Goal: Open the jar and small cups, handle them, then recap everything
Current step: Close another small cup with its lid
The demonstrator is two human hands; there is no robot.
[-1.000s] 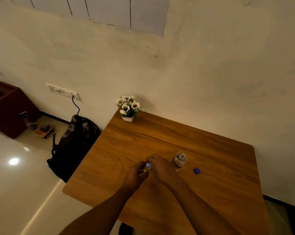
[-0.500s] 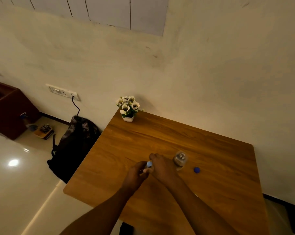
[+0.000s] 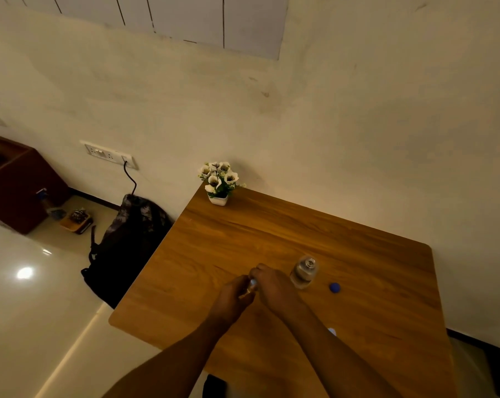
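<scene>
Both hands, left (image 3: 234, 294) and right (image 3: 271, 285), pinch one small cup (image 3: 252, 283); a slip could knock the jar (image 3: 304, 272) beside them.

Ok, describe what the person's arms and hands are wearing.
Nothing shows on either. The left hand and right hand are bare, with no gloves. Both forearms are uncovered to the frame's bottom edge, with no sleeve, watch or band visible. The picture is too dim to tell whether there are rings.
</scene>
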